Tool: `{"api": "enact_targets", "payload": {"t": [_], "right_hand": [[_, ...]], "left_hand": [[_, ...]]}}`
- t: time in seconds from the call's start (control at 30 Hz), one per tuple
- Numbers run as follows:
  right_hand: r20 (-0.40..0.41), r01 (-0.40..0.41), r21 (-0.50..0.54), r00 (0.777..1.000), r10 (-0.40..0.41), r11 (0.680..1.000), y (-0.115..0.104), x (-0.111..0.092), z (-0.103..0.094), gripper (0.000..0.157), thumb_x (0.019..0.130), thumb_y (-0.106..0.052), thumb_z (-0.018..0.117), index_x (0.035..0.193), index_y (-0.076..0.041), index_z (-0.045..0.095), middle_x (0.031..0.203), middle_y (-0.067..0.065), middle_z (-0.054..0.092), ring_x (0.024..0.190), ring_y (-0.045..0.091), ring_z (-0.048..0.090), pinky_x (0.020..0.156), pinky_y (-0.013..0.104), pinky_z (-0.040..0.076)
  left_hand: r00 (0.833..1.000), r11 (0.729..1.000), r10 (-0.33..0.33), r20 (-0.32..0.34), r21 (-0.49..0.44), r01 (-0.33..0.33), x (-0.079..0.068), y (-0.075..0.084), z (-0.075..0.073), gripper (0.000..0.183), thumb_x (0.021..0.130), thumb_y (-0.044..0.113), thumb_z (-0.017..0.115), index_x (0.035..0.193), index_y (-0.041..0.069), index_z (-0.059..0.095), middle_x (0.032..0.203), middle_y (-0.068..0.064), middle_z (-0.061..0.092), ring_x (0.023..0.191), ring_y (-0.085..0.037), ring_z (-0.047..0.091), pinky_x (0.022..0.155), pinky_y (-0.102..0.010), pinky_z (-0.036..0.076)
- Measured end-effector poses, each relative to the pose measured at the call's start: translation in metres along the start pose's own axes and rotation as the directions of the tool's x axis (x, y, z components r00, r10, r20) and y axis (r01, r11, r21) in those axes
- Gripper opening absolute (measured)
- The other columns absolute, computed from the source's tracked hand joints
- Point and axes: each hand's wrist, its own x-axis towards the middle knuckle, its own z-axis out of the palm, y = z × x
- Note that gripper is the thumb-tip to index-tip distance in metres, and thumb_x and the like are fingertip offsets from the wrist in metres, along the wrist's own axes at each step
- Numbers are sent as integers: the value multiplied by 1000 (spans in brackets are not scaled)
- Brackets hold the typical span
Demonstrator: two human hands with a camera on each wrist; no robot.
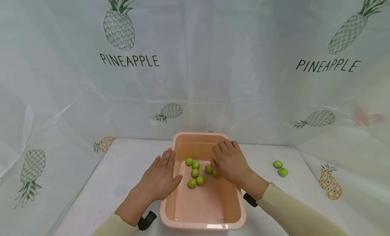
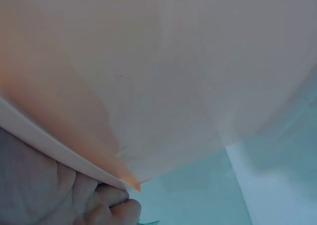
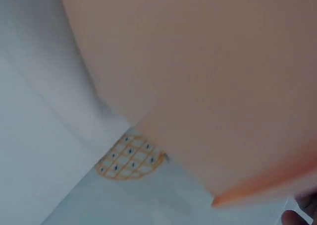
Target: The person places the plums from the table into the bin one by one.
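Note:
A pink plastic basin (image 1: 202, 226) stands on the white table, with several small green limes (image 1: 195, 173) on its floor. My left hand (image 1: 159, 178) lies along the basin's left rim, fingers straight and pointing away, thumb reaching over the inside. In the left wrist view the left palm (image 2: 34, 185) is right at the rim. On the opposite side my right hand (image 1: 230, 161) grips the right rim with bent fingers, its thumb side over the inside and partly covering a lime (image 1: 215, 173). Right fingertips (image 3: 294, 217) show at the corner of the right wrist view.
Two more limes (image 1: 280, 168) lie on the table (image 1: 262, 155) to the right of the basin. Behind the table hangs a pale sheet (image 1: 237, 77) printed with pineapples. Dark wrist straps (image 1: 147, 220) sit on both wrists.

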Motion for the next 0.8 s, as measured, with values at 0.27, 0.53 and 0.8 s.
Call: {"api": "enact_targets", "payload": {"t": [0.27,0.53,0.8], "right_hand": [[-107,-180,50,977,185,982,57,-28,-5,23,92,-23,64,95,0,64,84,16,62,78,38,55,66,48,42],[-79,-414,37,906,416,910,105,-101,9,30,86,-17,71,102,7,65,92,26,66,87,49,57,69,58,45],[257,-697,16,696,670,717,140,-185,26,52,93,-31,69,121,12,60,113,34,59,105,54,47,80,67,40]], "left_hand": [[1000,1000,-7,-5,1,7,0,0,1,87,105,48,58,164,-6,25,173,-24,24,162,-37,23,130,-55,24],[1000,1000,-8,-8,-15,8,1,1,1,87,105,47,58,165,-6,24,172,-25,24,162,-37,24,130,-55,24],[1000,1000,-1,-8,2,1,-1,2,-1,87,105,46,59,164,-7,25,172,-25,25,161,-38,25,130,-56,25]]}}
